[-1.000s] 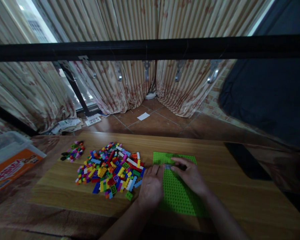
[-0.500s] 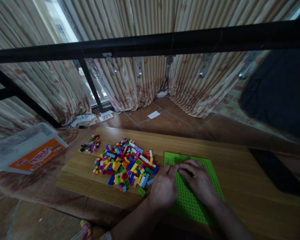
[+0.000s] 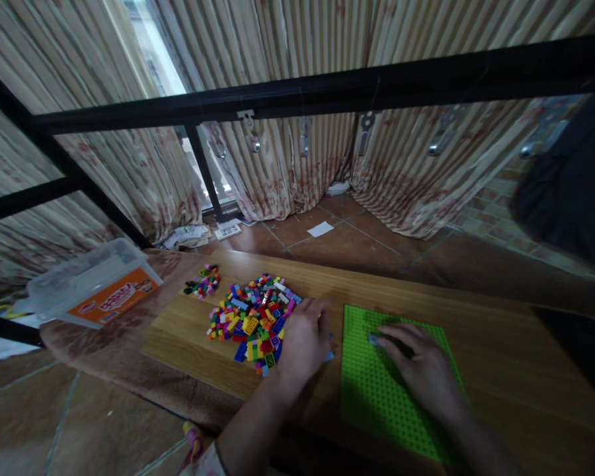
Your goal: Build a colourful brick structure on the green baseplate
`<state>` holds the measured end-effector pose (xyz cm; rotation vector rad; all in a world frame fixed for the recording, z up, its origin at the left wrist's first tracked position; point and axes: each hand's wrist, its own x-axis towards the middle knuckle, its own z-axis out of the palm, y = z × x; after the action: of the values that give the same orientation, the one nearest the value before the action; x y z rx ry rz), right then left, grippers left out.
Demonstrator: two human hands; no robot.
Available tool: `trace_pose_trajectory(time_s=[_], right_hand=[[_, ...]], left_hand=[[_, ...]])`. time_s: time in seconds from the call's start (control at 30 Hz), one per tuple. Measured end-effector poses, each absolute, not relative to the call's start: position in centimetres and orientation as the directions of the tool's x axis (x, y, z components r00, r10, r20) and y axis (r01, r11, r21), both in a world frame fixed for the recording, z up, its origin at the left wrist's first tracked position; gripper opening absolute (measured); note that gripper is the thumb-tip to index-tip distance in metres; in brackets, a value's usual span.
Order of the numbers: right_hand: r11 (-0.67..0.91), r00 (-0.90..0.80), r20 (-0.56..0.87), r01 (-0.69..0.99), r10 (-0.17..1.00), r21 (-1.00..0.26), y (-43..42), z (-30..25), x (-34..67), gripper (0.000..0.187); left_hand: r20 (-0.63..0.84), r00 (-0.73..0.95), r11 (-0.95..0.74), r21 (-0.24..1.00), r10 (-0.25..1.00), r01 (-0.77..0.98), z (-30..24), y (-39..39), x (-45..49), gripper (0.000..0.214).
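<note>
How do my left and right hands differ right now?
The left hand lies on the edge of the coloured brick pile, the right hand on the green baseplate. The left hand's fingers cover bricks; the right hand's stretch toward a small grey piece. Both are palm down.

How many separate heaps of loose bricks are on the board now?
2. The large heap lies left of the green baseplate, partly hidden under the left hand; the small heap lies at its far left.
</note>
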<state>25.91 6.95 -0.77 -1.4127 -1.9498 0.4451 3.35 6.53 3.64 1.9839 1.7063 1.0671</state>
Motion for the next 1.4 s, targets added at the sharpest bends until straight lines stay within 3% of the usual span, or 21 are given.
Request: trace_pose_trajectory(time_s=[0.13, 0.3, 0.5, 0.67, 0.8, 1.17, 1.4], right_hand=[[0.318, -0.103, 0.348, 0.693, 0.932, -0.647, 6.9, -0.5, 26.3, 0.029], [0.289, -0.045, 0.358, 0.685, 0.933, -0.668, 6.9, -0.3, 26.7, 0.031], [0.279, -0.031, 0.352, 0.677, 0.935, -0.681, 6.9, -0.2, 26.9, 0.031], [0.276, -0.016, 0.359, 0.675, 0.933, -0.685, 6.9, -0.3, 27.1, 0.03], [0.269, -0.008, 0.361, 0.683, 0.933, -0.68, 6.9, -0.3, 27.0, 0.03], [0.275, -0.019, 0.364, 0.691, 0.931, -0.669, 6.8, -0.6, 26.8, 0.028], [0.277, -0.02, 0.365, 0.69, 0.931, -0.669, 6.8, -0.5, 26.7, 0.027]], left_hand=[[0.246, -0.095, -0.107, 0.693, 0.965, 0.713, 4.4, 8.1, -0.4, 0.023], [0.154, -0.126, 0.007, 0.607, 0.98, 0.795, 5.1, 8.6, -3.3, 0.026], [0.192, -0.012, -0.079, 0.459, 0.981, 0.885, 5.1, 8.6, -3.7, 0.039], [0.121, -0.022, -0.048, 0.545, 0.992, 0.837, 5.7, 8.5, -4.9, 0.033], [0.021, 0.082, -0.077, 0.621, 0.996, 0.78, 6.7, 8.0, -6.6, 0.031], [-0.089, 0.156, -0.083, 0.547, 0.984, 0.833, 6.9, 6.9, -6.6, 0.033], [-0.103, 0.204, -0.11, 0.569, 0.974, 0.815, 6.8, 7.0, -6.5, 0.032]])
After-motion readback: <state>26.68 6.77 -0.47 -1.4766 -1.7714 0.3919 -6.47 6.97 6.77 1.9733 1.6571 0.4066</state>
